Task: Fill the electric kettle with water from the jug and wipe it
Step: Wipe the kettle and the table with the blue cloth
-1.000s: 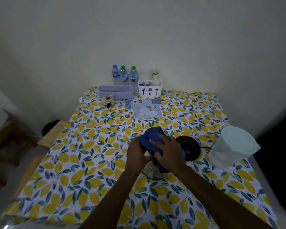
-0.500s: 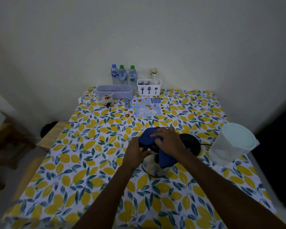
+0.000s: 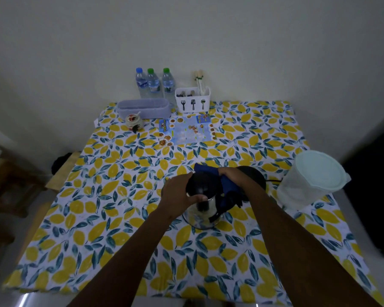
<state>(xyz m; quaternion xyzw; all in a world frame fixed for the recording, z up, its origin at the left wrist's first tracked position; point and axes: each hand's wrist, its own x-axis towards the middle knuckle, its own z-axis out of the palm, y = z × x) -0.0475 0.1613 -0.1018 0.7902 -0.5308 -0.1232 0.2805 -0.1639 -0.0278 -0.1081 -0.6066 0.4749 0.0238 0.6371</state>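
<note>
The steel electric kettle (image 3: 201,212) with its black lid stands upright on the lemon-print tablecloth, off its base. My left hand (image 3: 179,192) grips the kettle's left side, thumb lying across the front below the lid. My right hand (image 3: 232,173) presses a blue cloth (image 3: 227,187) against the kettle's far right side, and part of the cloth hangs down beside the black handle. The round black kettle base (image 3: 256,177) lies just behind my right hand, partly hidden. The translucent water jug (image 3: 312,179) with a pale lid stands to the right.
Along the back wall stand three water bottles (image 3: 153,84), a white cutlery holder (image 3: 192,99), a lilac oblong container (image 3: 144,108), a small jar (image 3: 134,122) and a blue leaflet (image 3: 186,131). The base's cord (image 3: 273,180) runs toward the jug. A wooden bench (image 3: 60,173) sits left of the table.
The blue cloth has moved off the lid to the kettle's far right side, uncovering the black lid. My left hand has kept its hold on the kettle.
</note>
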